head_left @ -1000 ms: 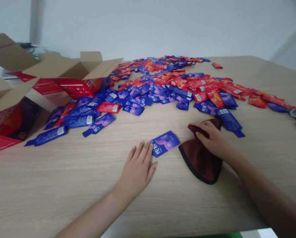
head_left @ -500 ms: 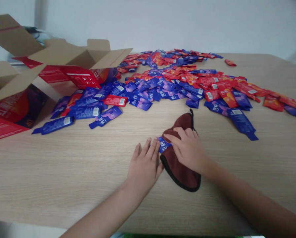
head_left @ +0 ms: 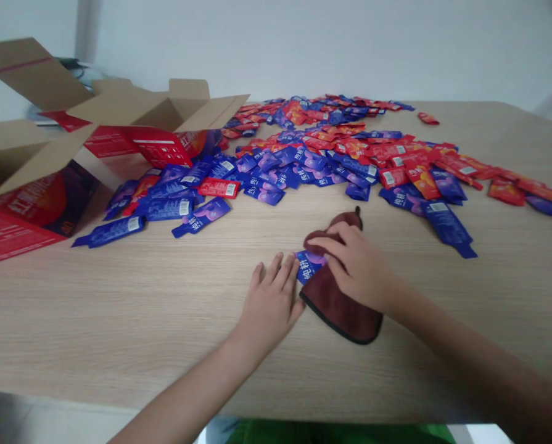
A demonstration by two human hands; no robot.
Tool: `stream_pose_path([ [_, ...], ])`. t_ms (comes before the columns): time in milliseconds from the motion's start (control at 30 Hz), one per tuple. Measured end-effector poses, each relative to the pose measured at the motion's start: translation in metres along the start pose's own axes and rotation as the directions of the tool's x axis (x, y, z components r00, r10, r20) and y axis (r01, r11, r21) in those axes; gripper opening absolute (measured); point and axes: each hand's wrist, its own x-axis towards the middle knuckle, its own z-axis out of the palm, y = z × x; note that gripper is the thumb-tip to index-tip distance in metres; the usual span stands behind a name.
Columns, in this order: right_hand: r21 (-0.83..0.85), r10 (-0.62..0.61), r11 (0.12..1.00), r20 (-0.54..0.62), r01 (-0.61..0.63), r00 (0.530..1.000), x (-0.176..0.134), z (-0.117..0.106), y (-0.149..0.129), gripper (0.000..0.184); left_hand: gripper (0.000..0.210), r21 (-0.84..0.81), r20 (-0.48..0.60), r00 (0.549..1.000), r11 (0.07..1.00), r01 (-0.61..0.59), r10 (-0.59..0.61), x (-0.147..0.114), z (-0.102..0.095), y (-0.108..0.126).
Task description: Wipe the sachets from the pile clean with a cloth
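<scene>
My left hand (head_left: pixel 271 302) lies flat on the table, fingers stretched out, its fingertips pressing the left end of a blue and purple sachet (head_left: pixel 307 266). The sachet lies flat, and its right part is hidden under a dark brown cloth (head_left: pixel 343 308) with black edging. Bunched in the fingers of my right hand (head_left: pixel 362 266), the cloth rests over the sachet. One fold of it sticks out above the fingers, and a wider flap spreads below them.
Many blue sachets (head_left: pixel 269 176) and red sachets (head_left: pixel 421 176) lie heaped across the back of the table (head_left: pixel 187 320). Open cardboard boxes stand at the left, one nearer (head_left: pixel 35 209) and one behind (head_left: pixel 164 145). A single red sachet (head_left: pixel 427 118) lies apart at the back right.
My right hand has shifted the cloth slightly right and up, baring more of the blue sachet. The cloth's lower flap has swung right. My left hand stays on the sachet's end.
</scene>
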Motion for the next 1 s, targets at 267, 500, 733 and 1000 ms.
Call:
stream_pose_path([
  [267, -0.1, 0.064, 0.993, 0.021, -0.062, 0.998, -0.024, 0.023, 0.011, 0.038, 0.06, 0.007, -0.037, 0.999, 1.0, -0.007, 0.007, -0.001, 0.0, -0.001],
  [500, -0.006, 0.122, 0.993, 0.055, -0.122, 0.991, -0.025, 0.002, 0.046, 0.033, 0.061, 0.01, -0.052, 0.999, 1.0, -0.002, 0.003, 0.001, -0.001, 0.001],
  [733, -0.053, -0.031, 0.998, 0.078, 0.035, 0.996, -0.007, 0.001, -0.017, 0.031, 0.058, 0.023, -0.034, 0.999, 1.0, -0.015, 0.016, 0.001, -0.001, 0.0],
  [1000, -0.022, 0.092, 0.996, 0.084, -0.091, 0.992, -0.036, 0.007, 0.032, 0.031, 0.061, -0.003, -0.03, 1.0, 1.0, 0.005, -0.005, 0.003, 0.0, 0.0],
])
